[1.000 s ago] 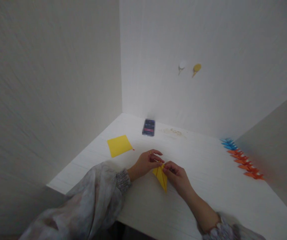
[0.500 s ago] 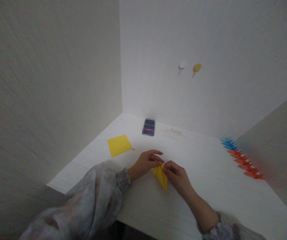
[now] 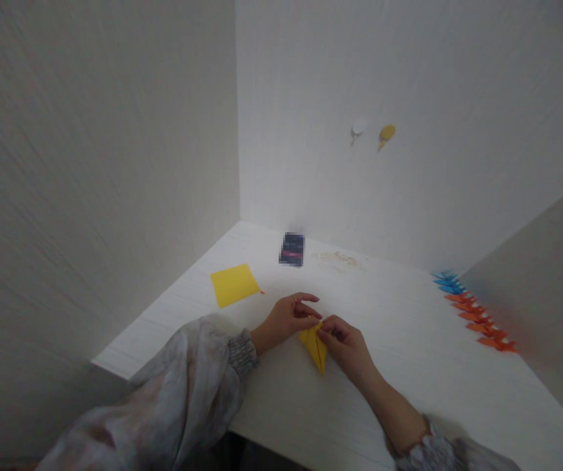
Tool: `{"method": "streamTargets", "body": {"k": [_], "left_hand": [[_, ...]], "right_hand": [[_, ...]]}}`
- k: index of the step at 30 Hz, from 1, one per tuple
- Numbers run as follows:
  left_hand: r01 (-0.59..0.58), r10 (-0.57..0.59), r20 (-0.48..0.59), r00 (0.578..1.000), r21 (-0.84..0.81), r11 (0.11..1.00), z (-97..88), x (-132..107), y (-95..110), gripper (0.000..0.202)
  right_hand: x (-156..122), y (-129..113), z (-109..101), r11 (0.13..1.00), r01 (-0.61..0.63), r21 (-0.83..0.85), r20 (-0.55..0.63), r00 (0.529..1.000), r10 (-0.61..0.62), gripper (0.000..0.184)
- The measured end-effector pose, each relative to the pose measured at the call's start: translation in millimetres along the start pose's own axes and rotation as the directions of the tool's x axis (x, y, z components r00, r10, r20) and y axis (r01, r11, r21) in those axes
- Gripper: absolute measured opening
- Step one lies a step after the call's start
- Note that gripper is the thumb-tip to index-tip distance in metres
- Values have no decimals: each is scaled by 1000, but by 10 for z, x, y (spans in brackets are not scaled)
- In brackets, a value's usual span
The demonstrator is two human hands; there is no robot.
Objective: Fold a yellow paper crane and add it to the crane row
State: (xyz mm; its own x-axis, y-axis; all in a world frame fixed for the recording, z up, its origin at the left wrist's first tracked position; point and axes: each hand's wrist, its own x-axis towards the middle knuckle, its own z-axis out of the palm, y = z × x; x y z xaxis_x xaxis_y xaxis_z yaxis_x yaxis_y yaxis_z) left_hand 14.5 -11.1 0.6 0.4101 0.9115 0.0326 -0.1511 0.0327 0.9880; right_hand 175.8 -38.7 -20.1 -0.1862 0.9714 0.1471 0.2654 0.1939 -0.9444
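A folded piece of yellow origami paper point(image 3: 316, 353) is held between my two hands, its long point aimed down toward me. My left hand point(image 3: 288, 318) pinches its upper left edge between thumb and fingers, with the index finger stretched out above. On the other side, my right hand point(image 3: 344, 341) grips the top right edge with thumb and fingertips. The fingers cover the paper's upper end. A flat square stack of yellow paper point(image 3: 235, 285) lies to the left, beyond my left forearm.
Blue folded paper figures point(image 3: 448, 282) and orange ones point(image 3: 480, 320) line the table's right side by the wall. A dark, pixelated rectangular object point(image 3: 291, 250) lies at the back. Two hooks, white point(image 3: 358, 127) and yellow point(image 3: 388, 133), are on the wall above the white table point(image 3: 281, 399).
The lower point of the folded yellow paper has swung slightly left and up. Both hands keep nearly the same place and grip.
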Motion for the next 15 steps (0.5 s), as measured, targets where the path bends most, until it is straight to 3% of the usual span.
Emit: {"method": "streamTargets", "body": {"k": [15], "left_hand": [[22,-23,-34,999,-31,999,2,-1,-2,48]], "right_hand": [[6,10,-15,999,7,37,30,1000,-8,14]]}}
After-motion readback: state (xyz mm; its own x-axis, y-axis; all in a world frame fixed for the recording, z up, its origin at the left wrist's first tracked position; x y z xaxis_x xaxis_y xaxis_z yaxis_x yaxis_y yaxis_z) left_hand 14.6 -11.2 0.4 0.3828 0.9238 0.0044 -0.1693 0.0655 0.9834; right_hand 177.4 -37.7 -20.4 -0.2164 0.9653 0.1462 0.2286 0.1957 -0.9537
